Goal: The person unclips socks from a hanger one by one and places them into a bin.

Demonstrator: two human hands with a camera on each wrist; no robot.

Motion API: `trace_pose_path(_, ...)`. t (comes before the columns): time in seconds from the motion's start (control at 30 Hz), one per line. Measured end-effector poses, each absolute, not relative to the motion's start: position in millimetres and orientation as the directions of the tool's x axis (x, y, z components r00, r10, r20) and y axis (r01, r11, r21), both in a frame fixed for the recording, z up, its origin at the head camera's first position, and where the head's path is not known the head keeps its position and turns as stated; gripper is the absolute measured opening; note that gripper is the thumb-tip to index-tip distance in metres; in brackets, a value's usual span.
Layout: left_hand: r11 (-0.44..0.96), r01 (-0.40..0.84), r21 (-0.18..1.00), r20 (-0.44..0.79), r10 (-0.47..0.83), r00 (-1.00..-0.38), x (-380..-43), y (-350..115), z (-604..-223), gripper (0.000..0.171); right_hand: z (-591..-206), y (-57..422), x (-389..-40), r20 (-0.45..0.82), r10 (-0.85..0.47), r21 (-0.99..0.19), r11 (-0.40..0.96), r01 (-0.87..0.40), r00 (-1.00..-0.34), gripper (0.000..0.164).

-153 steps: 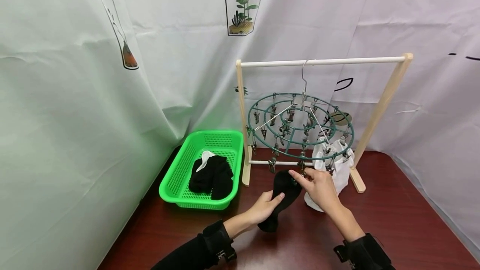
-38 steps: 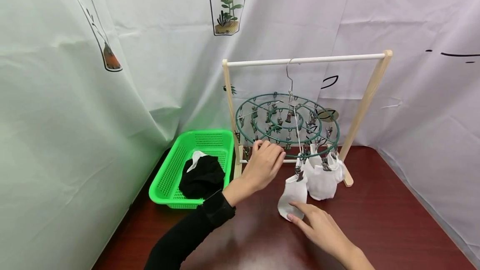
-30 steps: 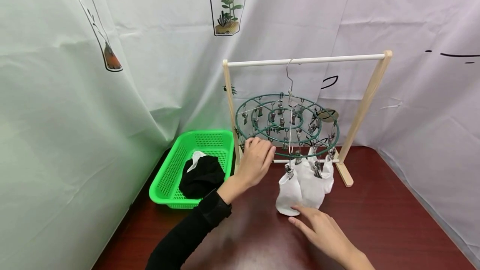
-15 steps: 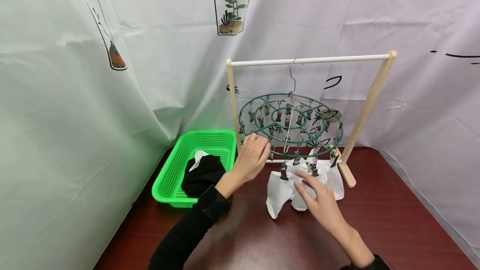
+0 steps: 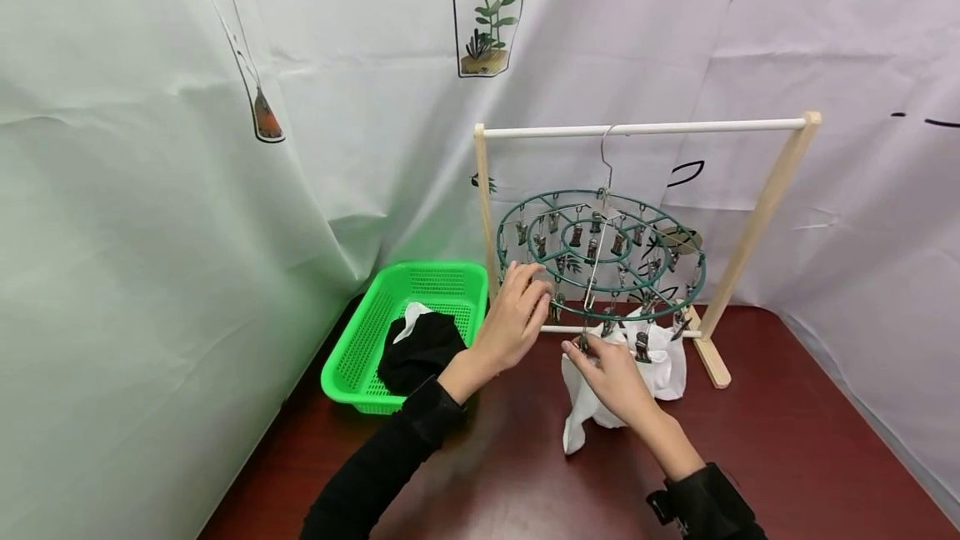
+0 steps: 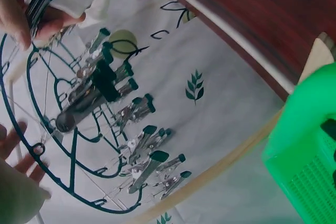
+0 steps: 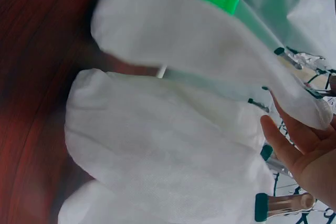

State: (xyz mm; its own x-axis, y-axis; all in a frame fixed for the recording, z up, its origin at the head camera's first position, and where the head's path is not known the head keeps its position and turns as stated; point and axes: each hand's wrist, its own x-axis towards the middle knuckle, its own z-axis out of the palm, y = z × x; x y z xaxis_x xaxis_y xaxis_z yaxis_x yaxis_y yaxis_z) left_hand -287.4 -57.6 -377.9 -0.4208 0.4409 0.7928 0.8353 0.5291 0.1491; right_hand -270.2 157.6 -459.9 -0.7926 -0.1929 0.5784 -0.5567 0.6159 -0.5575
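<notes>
My right hand (image 5: 618,377) pinches a metal clip (image 5: 583,343) at the front of the round green sock hanger (image 5: 637,319). A white sock (image 7: 173,30) hangs at that clip, its toe swinging toward the table in the right wrist view. Other white socks (image 7: 163,140) hang behind it from further clips (image 7: 283,205). My left hand (image 5: 510,323) is at the hanger's front left rim, fingers loosely bent, no sock in it. In the left wrist view its fingers (image 6: 23,148) lie by the green ring; whether they touch it is unclear.
A white and wooden stand (image 5: 765,207) carries the hanger by its hook. Left of it, a green basket (image 5: 405,267) holds black socks (image 5: 420,352) and something white. Several bare clips (image 6: 142,108) dangle from the rings. The dark red table (image 5: 510,482) lies underneath.
About five seconds ago both hands held a black sock by a clip; neither holds it now. Since then the hanger has turned, bringing white socks forward, and my right hand has risen to a clip.
</notes>
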Motion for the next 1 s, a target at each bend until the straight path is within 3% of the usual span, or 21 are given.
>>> trace_pose_path(0.1, 0.539, 0.821, 0.186, 0.841, 0.345, -0.417, -272, -54, -390, 0.015, -476, 163, -281, 0.543, -0.197, -0.576, 0.620, -0.532, -0.816, 0.038)
trace_pose_path(0.17, 0.521, 0.808, 0.277, 0.851, 0.258, -0.458, -258, -49, -403, 0.013, -484, 167, -286, 0.539, -0.199, -0.581, 0.616, -0.532, -0.818, 0.038)
trace_pose_path(0.2, 0.494, 0.798, 0.345, 0.844, 0.210, -0.494, -250, -45, -411, 0.012, -487, 169, -289, 0.542, -0.201, -0.581, 0.612, -0.536, -0.816, 0.037)
trace_pose_path(0.27, 0.391, 0.745, 0.540, 0.765, 0.139, -0.628, -235, -37, -430, 0.014, -492, 172, -291, 0.539, -0.199, -0.591, 0.602, -0.536, -0.818, 0.033)
trace_pose_path(0.37, 0.217, 0.574, 0.790, 0.563, 0.114, -0.818, -222, -29, -457, 0.032, -495, 174, -293, 0.531, -0.208, -0.613, 0.575, -0.542, -0.821, 0.029)
trace_pose_path(0.47, 0.192, 0.428, 0.883, 0.400, 0.166, -0.901, -229, -29, -479, 0.054, -495, 175, -294, 0.530, -0.242, -0.621, 0.543, -0.566, -0.813, 0.030)
trace_pose_path(0.6, 0.261, 0.328, 0.908, 0.263, 0.254, -0.931, -245, -33, -478, 0.070, -487, 177, -288, 0.532, -0.306, -0.613, 0.504, -0.609, -0.789, 0.033)
trace_pose_path(0.73, 0.283, 0.224, 0.933, 0.127, 0.323, -0.938, -250, -40, -463, 0.041, -480, 179, -281, 0.505, -0.334, -0.607, 0.518, -0.603, -0.796, 0.034)
trace_pose_path(0.83, 0.258, 0.202, 0.945, 0.097, 0.367, -0.925, -252, -46, -465, 0.018, -463, 176, -269, 0.475, -0.305, -0.617, 0.553, -0.559, -0.826, 0.033)
trace_pose_path(1.0, 0.143, 0.126, 0.982, 0.049, 0.452, -0.890, -252, -54, -477, 0.021, -424, 166, -240, 0.484, -0.222, -0.628, 0.585, -0.513, -0.847, 0.027)
